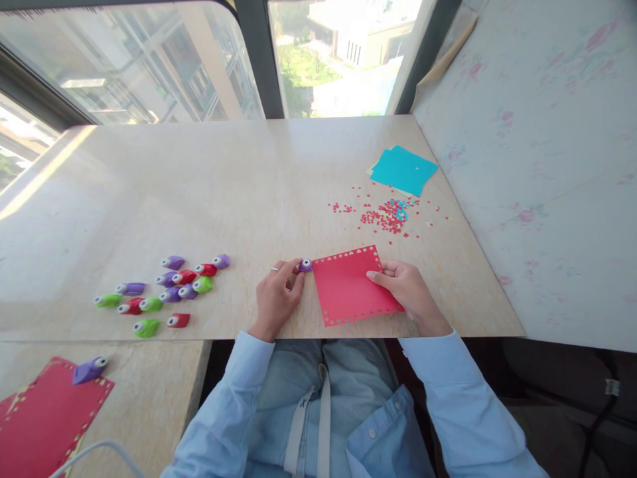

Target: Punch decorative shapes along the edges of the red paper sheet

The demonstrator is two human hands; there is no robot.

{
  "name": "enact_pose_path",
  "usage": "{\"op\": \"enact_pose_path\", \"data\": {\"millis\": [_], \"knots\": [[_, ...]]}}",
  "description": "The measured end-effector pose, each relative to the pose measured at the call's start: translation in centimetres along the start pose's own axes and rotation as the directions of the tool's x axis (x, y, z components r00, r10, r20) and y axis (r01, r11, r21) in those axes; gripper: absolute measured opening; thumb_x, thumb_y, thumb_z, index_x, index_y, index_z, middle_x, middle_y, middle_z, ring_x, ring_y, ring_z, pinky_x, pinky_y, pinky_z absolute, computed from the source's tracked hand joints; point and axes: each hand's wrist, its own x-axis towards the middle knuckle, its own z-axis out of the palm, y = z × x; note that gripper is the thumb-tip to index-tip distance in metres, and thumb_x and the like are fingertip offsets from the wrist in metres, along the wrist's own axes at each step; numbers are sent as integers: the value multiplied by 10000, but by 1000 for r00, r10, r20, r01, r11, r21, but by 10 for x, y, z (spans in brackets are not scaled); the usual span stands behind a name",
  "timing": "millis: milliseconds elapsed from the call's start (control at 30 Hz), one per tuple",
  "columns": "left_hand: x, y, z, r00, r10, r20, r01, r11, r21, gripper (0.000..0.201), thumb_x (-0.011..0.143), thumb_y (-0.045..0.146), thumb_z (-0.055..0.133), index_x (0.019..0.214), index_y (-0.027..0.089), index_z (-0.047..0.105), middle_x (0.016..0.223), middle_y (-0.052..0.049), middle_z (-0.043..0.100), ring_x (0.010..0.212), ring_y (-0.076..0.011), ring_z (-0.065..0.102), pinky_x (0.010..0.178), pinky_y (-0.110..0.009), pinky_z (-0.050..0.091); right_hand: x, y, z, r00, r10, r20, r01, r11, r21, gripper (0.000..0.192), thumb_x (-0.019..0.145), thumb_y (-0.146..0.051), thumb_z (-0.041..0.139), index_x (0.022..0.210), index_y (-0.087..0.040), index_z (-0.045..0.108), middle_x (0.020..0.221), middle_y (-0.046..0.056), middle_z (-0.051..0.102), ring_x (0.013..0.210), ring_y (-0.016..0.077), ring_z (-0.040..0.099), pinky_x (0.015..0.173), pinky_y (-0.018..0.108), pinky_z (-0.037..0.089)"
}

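My right hand grips a red sheet of paper by its right side, thumb on top. Small shapes are punched along the sheet's upper and lower edges. At the sheet's upper left corner, my left hand is closed on a small purple craft punch. The punch touches or nearly touches that corner; I cannot tell whether paper is inside it. Fingers hide most of the punch's body.
Several purple, red and green punches lie to the left. Red and blue paper bits are scattered beyond the sheet, below blue paper. Another punch rests on red paper at lower left. A patterned wall bounds the right.
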Motion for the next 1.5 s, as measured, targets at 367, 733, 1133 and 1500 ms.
{"op": "enact_pose_path", "data": {"millis": [367,733,1133,1500], "knots": [[-1,1,0,1000,1,6,-1,1000,5,273,900,259,569,1157,233,659,918,-12,691,645,-88,572,617,-211,395,3,-5,3,999,-12,33,13,999,-29,407,631,-411,828,936,-157,736,929,96,765,808,248,731,688,329,603],[-1,1,0,1000,-5,7,5,1000,10,279,895,246,571,1158,239,662,892,-4,683,622,-85,553,607,-212,381,15,-10,16,997,-39,64,42,998,-40,306,663,-336,790,905,-155,739,896,88,765,778,228,726,655,298,589],[0,1,0,1000,-6,9,6,1000,-11,283,896,227,582,1170,235,651,924,-4,684,641,-80,567,639,-209,411,2,-3,6,995,9,103,-4,999,-47,442,675,-428,799,1016,-156,732,1007,98,758,863,241,730,710,308,594],[-1,2,-2,999,-30,24,30,999,-31,283,883,237,604,1164,245,640,951,10,686,617,-69,554,635,-209,413,3,-2,8,997,9,77,-7,1000,-27,489,679,-481,802,1050,-174,719,1030,90,755,872,238,728,729,308,591]]}}
